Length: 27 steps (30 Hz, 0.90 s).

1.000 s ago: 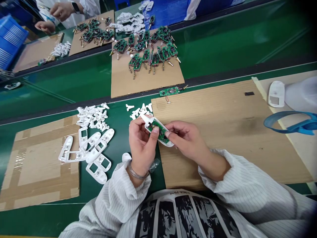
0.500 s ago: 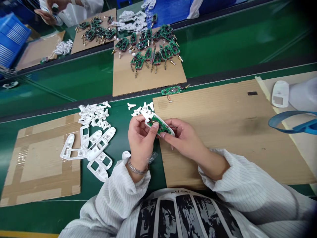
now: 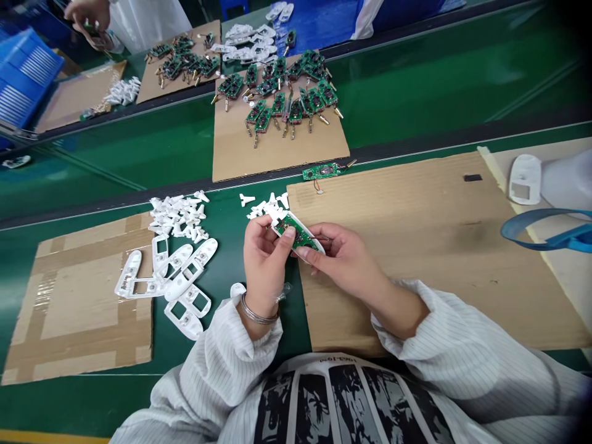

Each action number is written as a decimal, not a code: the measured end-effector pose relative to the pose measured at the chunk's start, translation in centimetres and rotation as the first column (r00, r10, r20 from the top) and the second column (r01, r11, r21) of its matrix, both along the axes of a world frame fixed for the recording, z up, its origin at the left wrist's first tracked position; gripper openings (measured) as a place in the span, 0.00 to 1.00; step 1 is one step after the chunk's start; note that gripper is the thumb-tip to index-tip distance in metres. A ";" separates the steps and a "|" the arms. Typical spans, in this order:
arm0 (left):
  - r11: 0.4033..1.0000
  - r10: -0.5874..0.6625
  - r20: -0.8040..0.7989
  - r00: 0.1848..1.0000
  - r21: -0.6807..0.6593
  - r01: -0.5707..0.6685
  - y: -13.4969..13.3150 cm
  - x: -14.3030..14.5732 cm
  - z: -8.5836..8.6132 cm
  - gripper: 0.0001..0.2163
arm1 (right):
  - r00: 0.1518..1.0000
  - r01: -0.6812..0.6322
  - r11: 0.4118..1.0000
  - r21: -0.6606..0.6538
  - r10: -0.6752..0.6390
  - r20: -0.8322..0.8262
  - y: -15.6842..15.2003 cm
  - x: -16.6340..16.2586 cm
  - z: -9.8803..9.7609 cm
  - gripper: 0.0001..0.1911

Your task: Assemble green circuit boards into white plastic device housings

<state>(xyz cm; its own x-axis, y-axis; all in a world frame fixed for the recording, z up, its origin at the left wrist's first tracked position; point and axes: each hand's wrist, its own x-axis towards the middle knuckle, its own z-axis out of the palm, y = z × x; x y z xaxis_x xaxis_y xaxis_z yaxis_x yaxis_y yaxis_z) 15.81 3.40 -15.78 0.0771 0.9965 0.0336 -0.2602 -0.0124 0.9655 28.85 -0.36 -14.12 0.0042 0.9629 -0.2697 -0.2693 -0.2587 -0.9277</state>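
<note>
Between both hands, over the left edge of a cardboard sheet (image 3: 416,246), is a white plastic housing with a green circuit board (image 3: 300,234) lying in it. My left hand (image 3: 268,253) grips its left side, thumb pressed on the board. My right hand (image 3: 340,250) pinches the lower right end between thumb and fingers; dark wires show beside those fingers. Small white plastic pieces (image 3: 271,205) lie just beyond the housing. Farther off, a loose circuit board (image 3: 321,171) with wires rests at the cardboard's far edge.
White housing shells (image 3: 185,280) and a heap of small white pieces (image 3: 178,216) lie to the left, by another cardboard (image 3: 87,308). Several wired boards (image 3: 296,111) sit on cardboard across the ledge. A blue strap (image 3: 546,231) lies right. A co-worker's hands (image 3: 92,18) are at upper left.
Both hands keep hold of the housing and board, with only slight finger shifts. The co-worker's hands at upper left have moved. The whole view has shifted a little.
</note>
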 end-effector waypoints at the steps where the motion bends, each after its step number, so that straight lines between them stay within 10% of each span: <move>1: 1.000 -0.003 0.015 1.000 -0.029 0.003 0.0 -0.1 -0.1 0.13 | 1.000 -0.008 1.000 -0.013 0.008 -0.017 0.0 0.0 0.1 0.19; 8: 0.995 0.049 0.073 0.996 -0.088 -0.042 0.1 -0.2 0.4 0.15 | 0.998 -0.038 0.999 -0.021 0.037 -0.049 0.0 0.3 0.0 0.21; 13: 0.990 0.060 0.065 0.996 -0.131 -0.051 0.2 -0.2 0.6 0.16 | 0.940 0.057 0.978 0.200 -0.120 0.320 -0.3 1.1 0.1 0.13; 18: 0.984 0.041 0.027 0.999 -0.175 -0.036 0.3 -0.2 0.3 0.14 | 0.799 -0.108 0.771 0.627 -0.308 0.516 -1.0 1.7 1.4 0.09; 23: 0.981 0.055 -0.065 0.996 -0.183 -0.066 -0.1 -0.1 0.5 0.14 | 0.709 -0.448 0.578 0.682 -0.234 0.665 -1.6 -0.1 1.2 0.15; 27: 0.985 0.024 -0.087 0.996 -0.167 -0.038 -0.5 0.1 1.1 0.13 | 0.687 -0.415 0.520 0.747 -0.359 0.631 -2.0 -1.1 1.0 0.09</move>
<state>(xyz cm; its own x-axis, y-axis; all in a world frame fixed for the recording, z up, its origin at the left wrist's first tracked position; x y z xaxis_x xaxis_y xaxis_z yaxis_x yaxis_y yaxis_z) 15.92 2.90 -14.68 0.0412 0.9892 -0.1405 -0.1795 0.1456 0.9729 27.80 -2.39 -13.08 -0.2356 0.7079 0.6659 0.4754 0.6815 -0.5564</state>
